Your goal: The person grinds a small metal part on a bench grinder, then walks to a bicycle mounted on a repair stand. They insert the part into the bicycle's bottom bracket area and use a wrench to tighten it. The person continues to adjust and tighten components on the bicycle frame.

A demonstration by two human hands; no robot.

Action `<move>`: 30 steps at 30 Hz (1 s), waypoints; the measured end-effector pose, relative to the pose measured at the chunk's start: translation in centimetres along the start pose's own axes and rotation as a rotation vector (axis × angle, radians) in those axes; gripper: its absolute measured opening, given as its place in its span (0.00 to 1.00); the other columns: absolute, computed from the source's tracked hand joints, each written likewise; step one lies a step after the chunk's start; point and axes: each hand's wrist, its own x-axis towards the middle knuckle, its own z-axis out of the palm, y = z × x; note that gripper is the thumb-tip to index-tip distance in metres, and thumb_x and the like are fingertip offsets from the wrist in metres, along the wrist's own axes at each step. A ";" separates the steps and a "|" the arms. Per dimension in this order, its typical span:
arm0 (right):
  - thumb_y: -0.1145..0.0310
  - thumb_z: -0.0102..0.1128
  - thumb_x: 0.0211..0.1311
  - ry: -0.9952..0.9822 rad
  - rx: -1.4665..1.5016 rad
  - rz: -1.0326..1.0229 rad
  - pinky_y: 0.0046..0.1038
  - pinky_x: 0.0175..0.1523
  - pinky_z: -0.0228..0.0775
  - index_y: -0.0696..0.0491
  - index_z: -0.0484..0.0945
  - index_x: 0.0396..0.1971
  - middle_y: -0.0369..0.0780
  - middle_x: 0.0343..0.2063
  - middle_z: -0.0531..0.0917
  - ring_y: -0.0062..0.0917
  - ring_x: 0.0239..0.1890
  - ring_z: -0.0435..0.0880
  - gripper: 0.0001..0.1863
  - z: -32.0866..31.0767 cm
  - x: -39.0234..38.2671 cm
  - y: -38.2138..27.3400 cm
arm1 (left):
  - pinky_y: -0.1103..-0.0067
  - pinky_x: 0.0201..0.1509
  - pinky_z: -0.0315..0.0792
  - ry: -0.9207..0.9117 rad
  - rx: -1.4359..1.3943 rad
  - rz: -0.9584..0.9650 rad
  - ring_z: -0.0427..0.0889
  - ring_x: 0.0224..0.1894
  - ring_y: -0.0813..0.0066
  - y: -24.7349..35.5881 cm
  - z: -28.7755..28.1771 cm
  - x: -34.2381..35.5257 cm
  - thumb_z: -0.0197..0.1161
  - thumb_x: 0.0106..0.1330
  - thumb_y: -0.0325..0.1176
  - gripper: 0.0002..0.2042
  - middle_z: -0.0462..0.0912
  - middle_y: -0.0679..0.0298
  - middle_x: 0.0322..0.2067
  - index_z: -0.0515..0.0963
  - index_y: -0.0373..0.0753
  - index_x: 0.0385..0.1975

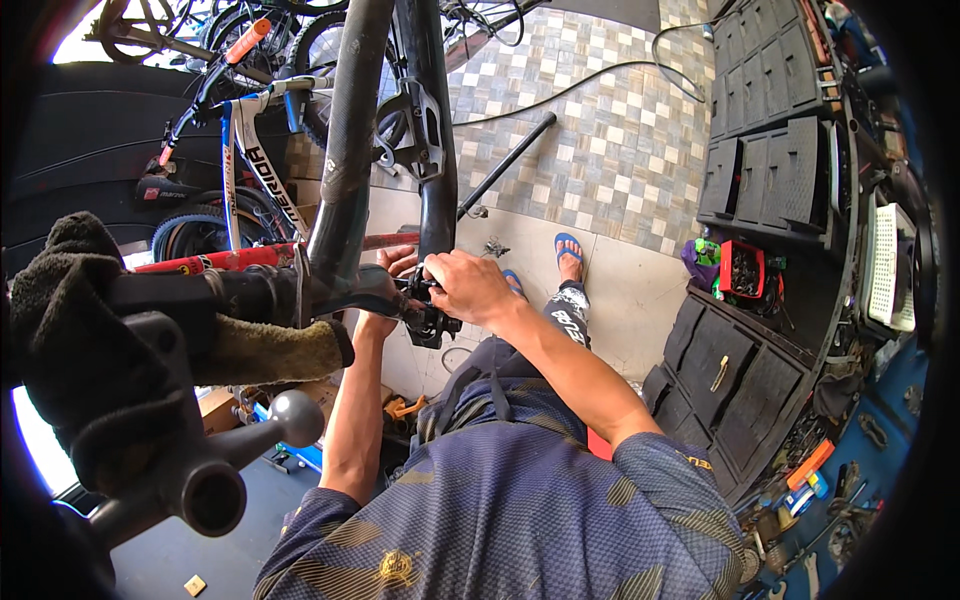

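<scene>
A dark bicycle frame [345,150] is held up in front of me. My right hand [472,288] reaches over from the right, its fingers closed on a small black mechanical bike part [430,325] at the lower end of a black tube [437,215]. Opposite it, my left hand [378,300] comes up from below, partly hidden by the frame. Its fingers curl beside the same tube, and what they grip is covered.
A repair stand clamp [165,420] wrapped in dark cloth fills the left foreground, its ball-ended handle [296,418] jutting out. Behind stands a white and blue bicycle [255,170]. Black drawers [770,170], a red bin [741,268] and a blue tool-covered bench [870,400] line the right.
</scene>
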 end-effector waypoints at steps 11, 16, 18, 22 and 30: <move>0.73 0.57 0.64 -0.002 -0.094 -0.048 0.45 0.48 0.82 0.54 0.78 0.43 0.46 0.37 0.87 0.43 0.43 0.88 0.09 0.8 2.0 -0.2 | 0.75 0.45 0.84 0.035 0.012 0.036 0.81 0.50 0.72 0.1 0.4 0.9 0.43 0.82 0.62 0.31 0.82 0.57 0.53 0.74 0.37 0.62; 0.73 0.62 0.61 -0.074 -0.031 0.062 0.48 0.48 0.81 0.54 0.74 0.52 0.50 0.36 0.87 0.47 0.41 0.89 0.18 0.9 2.1 -0.5 | 0.75 0.53 0.78 0.016 -0.014 0.019 0.79 0.53 0.73 0.2 0.4 0.9 0.44 0.82 0.60 0.30 0.83 0.59 0.51 0.74 0.36 0.61; 0.73 0.63 0.61 -0.044 -0.047 0.055 0.47 0.47 0.82 0.54 0.74 0.53 0.49 0.35 0.87 0.46 0.42 0.89 0.19 1.0 1.9 -0.6 | 0.74 0.57 0.75 0.019 -0.007 0.020 0.79 0.53 0.72 0.4 0.5 0.7 0.43 0.82 0.60 0.31 0.83 0.60 0.51 0.74 0.36 0.60; 0.73 0.62 0.62 0.044 -0.085 0.016 0.45 0.45 0.82 0.54 0.75 0.53 0.47 0.33 0.86 0.43 0.44 0.87 0.18 1.4 1.3 -0.6 | 0.71 0.64 0.72 0.041 0.064 0.022 0.81 0.55 0.67 0.8 0.3 0.5 0.41 0.83 0.61 0.32 0.83 0.57 0.54 0.73 0.35 0.62; 0.73 0.60 0.63 0.168 -0.150 -0.007 0.42 0.43 0.81 0.54 0.78 0.48 0.43 0.29 0.85 0.38 0.43 0.83 0.13 2.7 1.1 -0.5 | 0.61 0.68 0.74 -0.090 0.003 0.130 0.81 0.62 0.55 3.8 -5.2 2.2 0.38 0.81 0.64 0.34 0.80 0.53 0.62 0.71 0.39 0.67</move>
